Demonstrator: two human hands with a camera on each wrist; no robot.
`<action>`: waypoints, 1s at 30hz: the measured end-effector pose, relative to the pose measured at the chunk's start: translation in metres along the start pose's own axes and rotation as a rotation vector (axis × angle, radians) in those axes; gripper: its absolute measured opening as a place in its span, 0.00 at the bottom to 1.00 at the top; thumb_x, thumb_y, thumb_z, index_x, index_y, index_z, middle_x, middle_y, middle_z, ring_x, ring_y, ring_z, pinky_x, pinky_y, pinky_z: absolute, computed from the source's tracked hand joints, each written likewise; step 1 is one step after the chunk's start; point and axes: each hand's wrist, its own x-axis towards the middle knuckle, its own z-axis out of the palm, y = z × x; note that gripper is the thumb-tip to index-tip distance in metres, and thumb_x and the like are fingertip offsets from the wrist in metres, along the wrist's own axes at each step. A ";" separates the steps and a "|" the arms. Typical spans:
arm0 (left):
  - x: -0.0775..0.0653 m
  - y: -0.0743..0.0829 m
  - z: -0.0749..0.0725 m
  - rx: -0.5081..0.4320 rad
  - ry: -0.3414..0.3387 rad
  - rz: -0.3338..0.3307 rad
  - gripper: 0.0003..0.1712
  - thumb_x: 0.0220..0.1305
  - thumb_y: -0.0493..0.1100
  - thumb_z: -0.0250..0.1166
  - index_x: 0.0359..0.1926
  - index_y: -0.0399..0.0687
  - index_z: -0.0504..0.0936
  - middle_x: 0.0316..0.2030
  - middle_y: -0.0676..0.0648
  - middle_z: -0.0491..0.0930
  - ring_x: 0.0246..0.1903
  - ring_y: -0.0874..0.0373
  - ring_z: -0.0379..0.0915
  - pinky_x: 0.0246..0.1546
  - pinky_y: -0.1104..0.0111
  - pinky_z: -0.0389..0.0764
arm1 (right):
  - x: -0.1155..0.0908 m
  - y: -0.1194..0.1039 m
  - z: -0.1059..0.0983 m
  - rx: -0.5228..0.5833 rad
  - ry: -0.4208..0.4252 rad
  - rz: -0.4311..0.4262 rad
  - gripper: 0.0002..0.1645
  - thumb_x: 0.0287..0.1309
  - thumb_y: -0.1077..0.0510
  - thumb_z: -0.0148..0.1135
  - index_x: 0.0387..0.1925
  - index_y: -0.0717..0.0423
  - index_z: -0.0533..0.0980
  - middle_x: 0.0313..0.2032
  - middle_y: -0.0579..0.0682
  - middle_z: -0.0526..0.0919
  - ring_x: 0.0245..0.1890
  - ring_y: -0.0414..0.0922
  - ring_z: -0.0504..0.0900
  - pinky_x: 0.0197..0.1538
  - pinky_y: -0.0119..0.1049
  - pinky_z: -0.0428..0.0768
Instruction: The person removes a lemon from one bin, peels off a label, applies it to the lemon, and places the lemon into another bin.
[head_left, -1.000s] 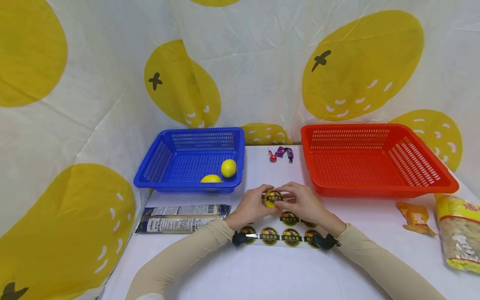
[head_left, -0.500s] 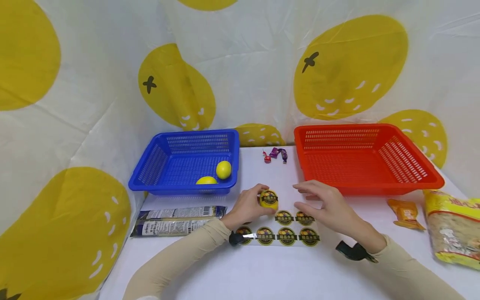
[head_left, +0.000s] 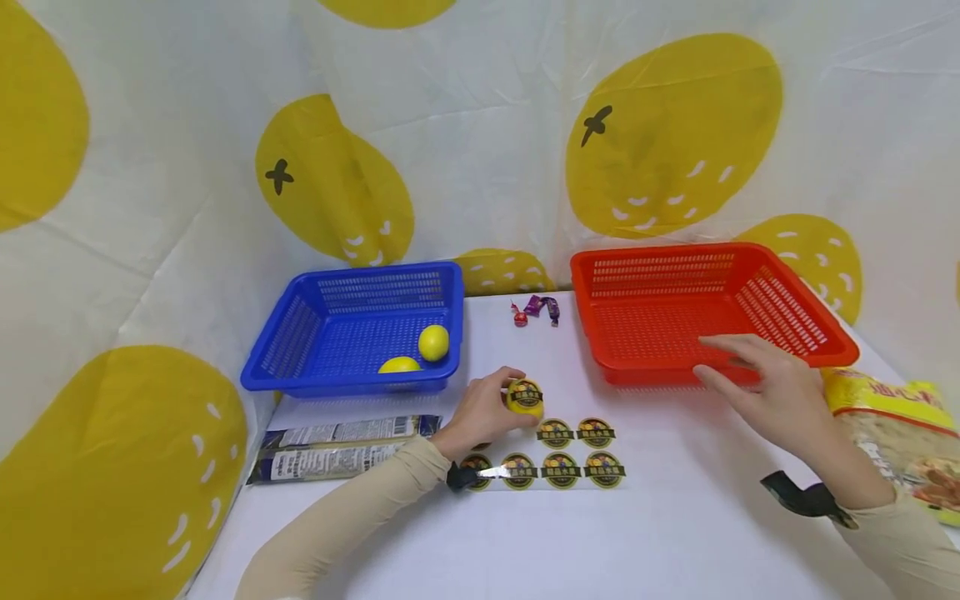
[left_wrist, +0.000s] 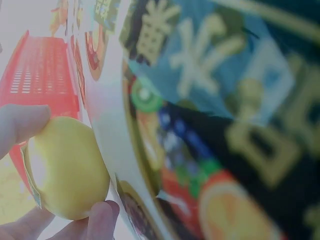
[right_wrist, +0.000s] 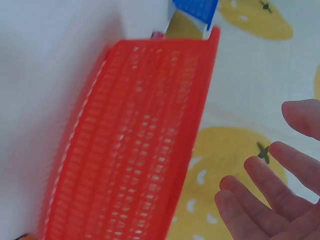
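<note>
My left hand (head_left: 483,412) holds a yellow lemon (head_left: 525,402) between thumb and fingers, over the far left part of a sticker sheet (head_left: 577,446). A round black-and-gold fruit label (head_left: 527,395) is on the lemon. In the left wrist view the lemon (left_wrist: 70,167) shows the label's edge standing slightly off its skin, and the sheet's print looms close. My right hand (head_left: 783,400) hovers before the red basket's right front edge, fingers extended and holding nothing. The right wrist view shows those spread fingers (right_wrist: 260,195) apart from the basket.
The blue basket (head_left: 352,385) at back left has two lemons (head_left: 433,342) in view. A red basket (head_left: 697,375) stands at back right. Wrapped candies (head_left: 542,307) lie between them. Two long packets (head_left: 337,458) lie left, a yellow food bag (head_left: 892,433) right.
My right hand has let go of the lemon and moved right, toward the yellow food bag. The left hand keeps its hold on the lemon. The head view has turned slightly right.
</note>
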 end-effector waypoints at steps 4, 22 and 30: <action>-0.001 -0.005 -0.002 -0.007 0.007 -0.014 0.43 0.47 0.55 0.82 0.65 0.55 0.77 0.52 0.51 0.85 0.46 0.56 0.80 0.43 0.67 0.79 | -0.004 -0.003 0.009 0.057 -0.005 -0.022 0.29 0.49 0.62 0.79 0.56 0.51 0.83 0.48 0.54 0.88 0.46 0.11 0.68 0.41 0.09 0.72; 0.004 -0.003 0.007 0.003 0.020 0.044 0.43 0.48 0.60 0.82 0.64 0.57 0.77 0.52 0.52 0.87 0.43 0.61 0.84 0.42 0.71 0.80 | 0.015 -0.078 0.129 0.242 -0.381 -0.184 0.39 0.52 0.56 0.79 0.65 0.58 0.76 0.61 0.57 0.81 0.44 0.54 0.89 0.43 0.46 0.90; -0.002 -0.004 0.003 0.009 0.040 0.046 0.41 0.50 0.57 0.81 0.65 0.56 0.77 0.57 0.52 0.85 0.47 0.57 0.84 0.48 0.68 0.80 | 0.027 -0.073 0.159 0.223 -0.436 -0.192 0.43 0.52 0.52 0.79 0.68 0.59 0.73 0.63 0.61 0.81 0.50 0.55 0.87 0.52 0.51 0.87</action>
